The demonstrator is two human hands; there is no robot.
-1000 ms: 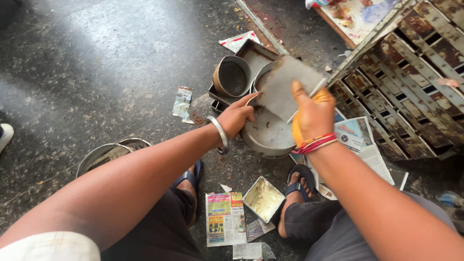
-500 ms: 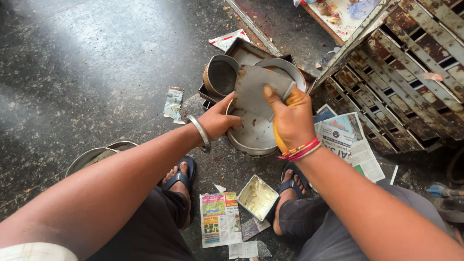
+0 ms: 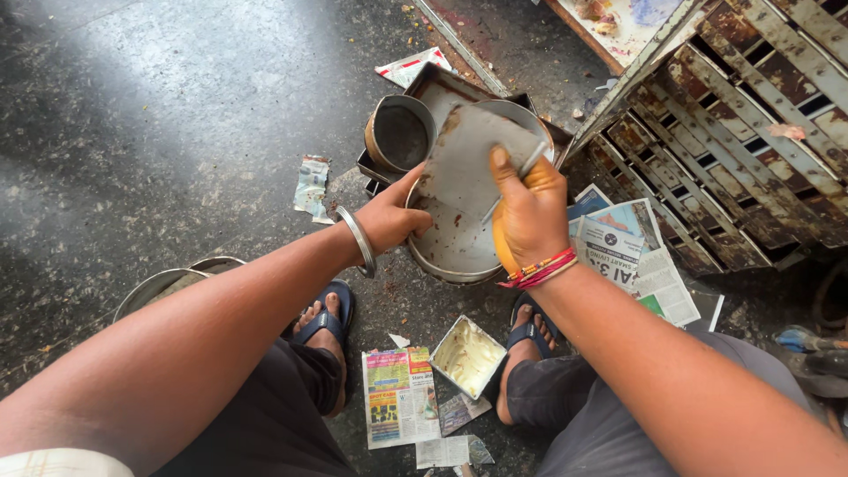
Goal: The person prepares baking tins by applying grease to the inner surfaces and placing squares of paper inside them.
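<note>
Dark speckled stone floor (image 3: 159,115) filled the frame from 8 to 12 o'clock. Cylindrical metal tin (image 3: 399,132), rusty rim, lay on its side at 11 o'clock of centre, touching a rectangular metal tray (image 3: 442,88). Rusted metal rack (image 3: 751,132) leaned at 2 o'clock. Folded newspapers (image 3: 632,256) lay at 3 o'clock. Small square tin (image 3: 466,356) holding pale paste sat at 6 o'clock, just beside a colourful leaflet (image 3: 399,396). Round steel pans (image 3: 172,283) stacked at 9 o'clock. Torn wrapper (image 3: 312,185) at 10 o'clock.
</note>
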